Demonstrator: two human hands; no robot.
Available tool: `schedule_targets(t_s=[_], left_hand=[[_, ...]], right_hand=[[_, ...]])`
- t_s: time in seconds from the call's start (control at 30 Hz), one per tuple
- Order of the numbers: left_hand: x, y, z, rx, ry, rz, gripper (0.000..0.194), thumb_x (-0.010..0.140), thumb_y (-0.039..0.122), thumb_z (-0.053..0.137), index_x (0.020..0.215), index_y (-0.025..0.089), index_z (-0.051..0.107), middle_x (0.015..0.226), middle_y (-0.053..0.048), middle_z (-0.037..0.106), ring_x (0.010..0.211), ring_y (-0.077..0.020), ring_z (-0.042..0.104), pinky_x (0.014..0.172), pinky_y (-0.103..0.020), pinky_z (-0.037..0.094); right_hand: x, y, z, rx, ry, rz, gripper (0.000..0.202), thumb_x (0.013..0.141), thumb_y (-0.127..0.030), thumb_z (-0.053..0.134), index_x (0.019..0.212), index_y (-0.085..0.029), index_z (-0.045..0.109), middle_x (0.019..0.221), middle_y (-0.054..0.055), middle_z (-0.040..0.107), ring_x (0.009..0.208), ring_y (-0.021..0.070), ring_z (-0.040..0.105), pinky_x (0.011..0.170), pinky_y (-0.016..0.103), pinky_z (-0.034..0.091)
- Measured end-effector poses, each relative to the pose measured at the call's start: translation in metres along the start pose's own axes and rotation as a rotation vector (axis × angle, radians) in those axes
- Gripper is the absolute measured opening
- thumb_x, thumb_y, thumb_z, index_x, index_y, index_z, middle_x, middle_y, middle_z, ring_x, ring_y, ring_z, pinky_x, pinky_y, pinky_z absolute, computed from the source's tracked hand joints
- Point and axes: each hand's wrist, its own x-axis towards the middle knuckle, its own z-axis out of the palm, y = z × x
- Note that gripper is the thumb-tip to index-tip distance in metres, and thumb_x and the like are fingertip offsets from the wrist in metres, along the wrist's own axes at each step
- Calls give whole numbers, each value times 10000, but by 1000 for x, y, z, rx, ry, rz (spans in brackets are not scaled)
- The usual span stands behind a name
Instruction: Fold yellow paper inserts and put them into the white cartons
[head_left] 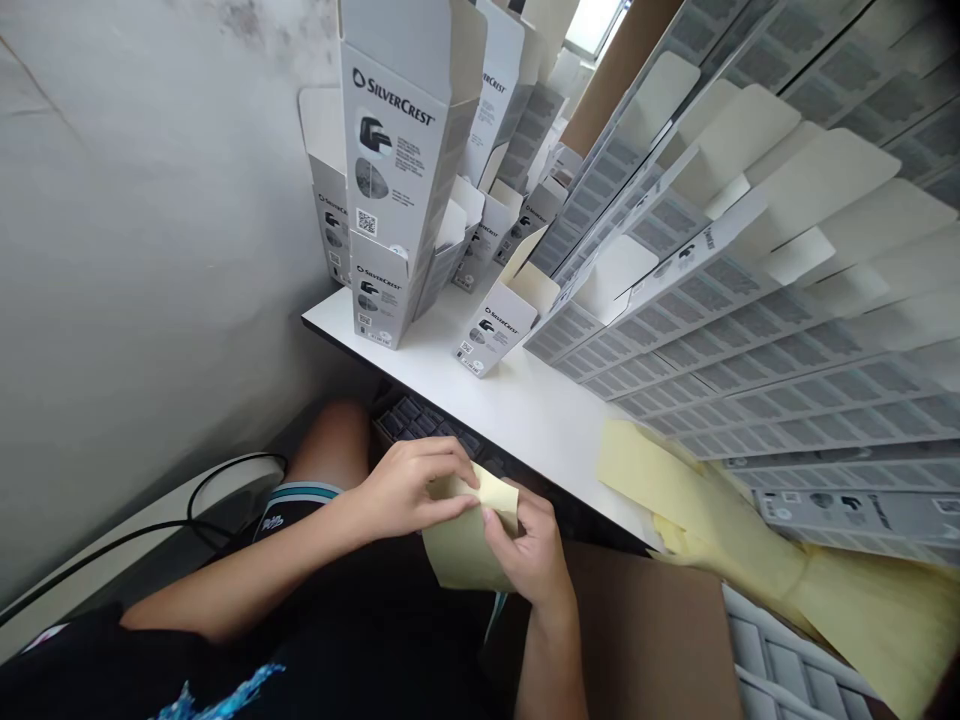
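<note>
A pale yellow sheet (469, 552) is held over the lap, near the table's front edge. My left hand (420, 485) pinches its upper edge between thumb and fingers. Close beside it, my right hand (529, 540) grips the same sheet on the right, the thumb on top and the fingers behind. The sheet's top edge is bent between the two hands, and its lower part hangs down. Beyond the hands, a small open SilverCrest box (491, 330) stands on the white table (525, 410).
Tall open SilverCrest boxes (390, 150) stand at the table's left end. Rows of stacked boxes (720, 290) fill the right side. More yellow sheets (810, 590) lie at the lower right, near brown cardboard (652, 630). Dark packed items (420, 420) show below the table edge.
</note>
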Motion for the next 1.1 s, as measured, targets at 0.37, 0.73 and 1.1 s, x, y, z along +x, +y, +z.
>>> schedule_targets(t_s=[0.37, 0.73, 1.1], left_hand=[[-6, -17, 20, 44, 140, 120, 132, 897, 271, 688, 1002, 205, 734, 1083, -97, 771, 991, -217, 733, 999, -402, 533], [-8, -1, 22, 151, 164, 93, 116, 898, 276, 688, 954, 233, 780, 1059, -91, 741, 894, -195, 662, 859, -370, 498], [-5, -2, 22, 24, 136, 148, 153, 933, 181, 603, 971, 172, 751, 838, -67, 711, 755, -155, 656, 682, -266, 488]], right_hand=[[8, 13, 7, 143, -3, 99, 290, 916, -265, 545, 642, -173, 571, 594, -34, 497, 539, 93, 431, 510, 217, 356], [-1, 13, 3, 53, 0, 3, 201, 942, -222, 526, 922, -196, 724, 841, 40, 703, 723, 161, 647, 655, 272, 516], [-4, 9, 8, -81, 56, -95, 266, 950, -169, 526, 685, -198, 527, 664, -15, 493, 602, 112, 490, 562, 254, 372]])
